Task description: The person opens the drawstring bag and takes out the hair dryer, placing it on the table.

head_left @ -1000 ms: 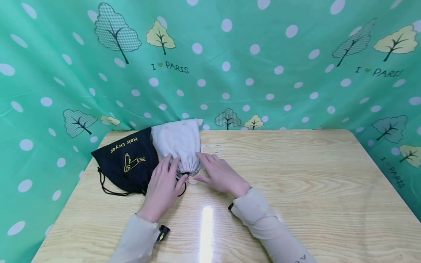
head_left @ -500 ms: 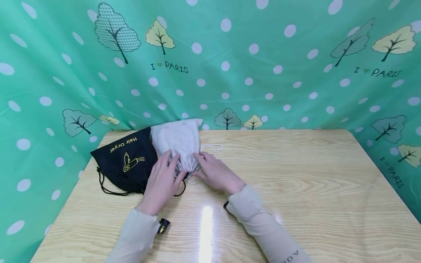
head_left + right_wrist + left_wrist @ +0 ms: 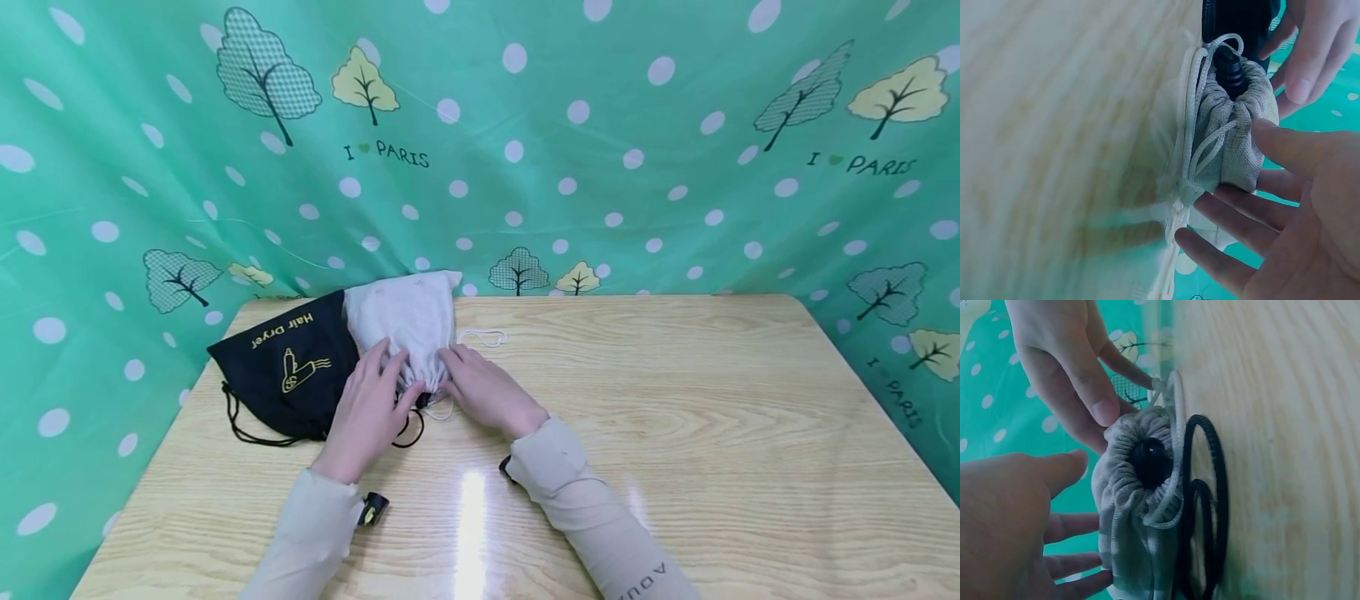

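The light grey drawstring bag (image 3: 408,308) lies at the far edge of the counter (image 3: 675,417), its gathered mouth towards the person. A black stopper (image 3: 1150,462) sits in the mouth, and the white cord (image 3: 1179,419) loops around it, a further loop lying on the side of the bag by the right hand (image 3: 487,387).

That hand is at the bag's right side, fingers spread and loosely extended, thumb against the gathered cloth. A second ago it lay slightly farther out; now it is closer in to the mouth, its forearm shifted inward with it. The left hand (image 3: 367,408), on the bag's other side, is also relaxed, with fingertips touching the cloth and thumb near the mouth; it has edged slightly farther forward. The bag's far edge holds the same place, while its right side is drawn in a little.

Touching the grey bag on its left is the black bag (image 3: 285,367), lettered "Hair Dryer" in yellow and unmoved. Its black cord (image 3: 1221,487) loops below the grey bag's mouth, more of it showing than before. Behind the grey bag hangs green dotted cloth (image 3: 547,167).
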Available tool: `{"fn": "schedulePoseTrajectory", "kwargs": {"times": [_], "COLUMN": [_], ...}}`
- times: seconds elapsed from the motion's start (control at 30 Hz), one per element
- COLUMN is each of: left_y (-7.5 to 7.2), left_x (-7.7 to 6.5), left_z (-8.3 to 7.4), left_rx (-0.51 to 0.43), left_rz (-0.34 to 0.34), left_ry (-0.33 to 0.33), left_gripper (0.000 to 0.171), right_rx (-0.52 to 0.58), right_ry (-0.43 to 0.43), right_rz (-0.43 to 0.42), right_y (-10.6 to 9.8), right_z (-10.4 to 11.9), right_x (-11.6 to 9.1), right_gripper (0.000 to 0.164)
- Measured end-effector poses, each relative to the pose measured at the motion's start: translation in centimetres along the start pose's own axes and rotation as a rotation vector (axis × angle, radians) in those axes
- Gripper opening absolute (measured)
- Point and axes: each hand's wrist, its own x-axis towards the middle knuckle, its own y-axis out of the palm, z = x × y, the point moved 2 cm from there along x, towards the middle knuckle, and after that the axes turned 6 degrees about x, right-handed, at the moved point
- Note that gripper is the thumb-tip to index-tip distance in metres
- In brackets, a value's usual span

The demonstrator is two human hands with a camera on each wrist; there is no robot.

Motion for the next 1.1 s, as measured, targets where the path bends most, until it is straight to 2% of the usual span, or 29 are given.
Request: {"fn": "schedulePoseTrajectory", "kwargs": {"times": [0.23,0.4,0.57,0.8,1.1], "left_y": [0.3,0.7,1.0,1.0,1.2], "left_x": [0.0,0.1,0.2,0.2,0.1], "left_z": [0.4,0.4,0.3,0.3,0.2], "left_rx": [0.02,0.026,0.028,0.027,0.013], "left_rz": [0.047,0.061,0.06,0.06,0.066], "left_ry": [0.003,0.033,0.066,0.068,0.078], "left_gripper": [0.054,0.051,0.051,0.051,0.051], "right_rx": [-0.005,-0.015,-0.027,-0.051,-0.05], "right_ry": [-0.019,-0.031,-0.044,-0.055,-0.035], "right_rz": [-0.004,-0.022,-0.046,-0.083,-0.091], "right_y": [0.0,-0.1,-0.2,-0.4,-0.6], "right_z": [-0.3,-0.3,-0.4,-0.2,-0.1], "right_x": [0.2,0.1,0.0,0.0,-0.2], "right_gripper": [0.044,0.039,0.035,0.029,0.026]}}
